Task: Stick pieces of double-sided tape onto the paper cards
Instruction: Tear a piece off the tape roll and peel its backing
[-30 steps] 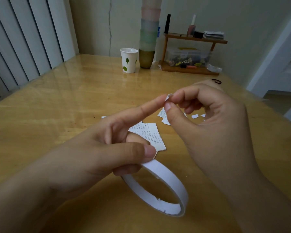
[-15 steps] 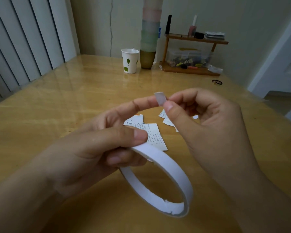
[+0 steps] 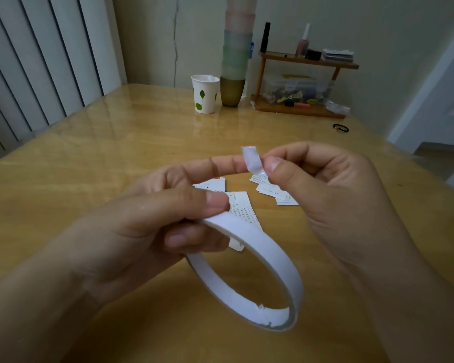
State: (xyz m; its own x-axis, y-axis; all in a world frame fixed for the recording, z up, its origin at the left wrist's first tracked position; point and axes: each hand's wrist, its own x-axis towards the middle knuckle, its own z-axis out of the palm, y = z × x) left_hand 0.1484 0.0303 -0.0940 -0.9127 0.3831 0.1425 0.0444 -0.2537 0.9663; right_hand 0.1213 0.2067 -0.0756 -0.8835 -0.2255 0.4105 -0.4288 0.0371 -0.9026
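1. The tape roll is held above the table by the left hand; its grip is closed on the roll's upper rim, thumb on the outer face and lower fingers under it.
2. A small torn tape piece is pinched by the right hand between thumb and forefinger, its grip pressed together on the piece — the left forefinger tip touches the piece's other side.
3. The paper cards lie scattered on the table just beyond the hands, partly hidden by them; none is touched.
4. The piece is curled at its top, so it could probably fold onto itself and be spoiled if pulled off carelessly.
5. Adhesive could cling to either fingertip — the piece might then be dragged away from the card or laid crooked.
6. A light card could be lifted with the finger if it is not held down during pressing.
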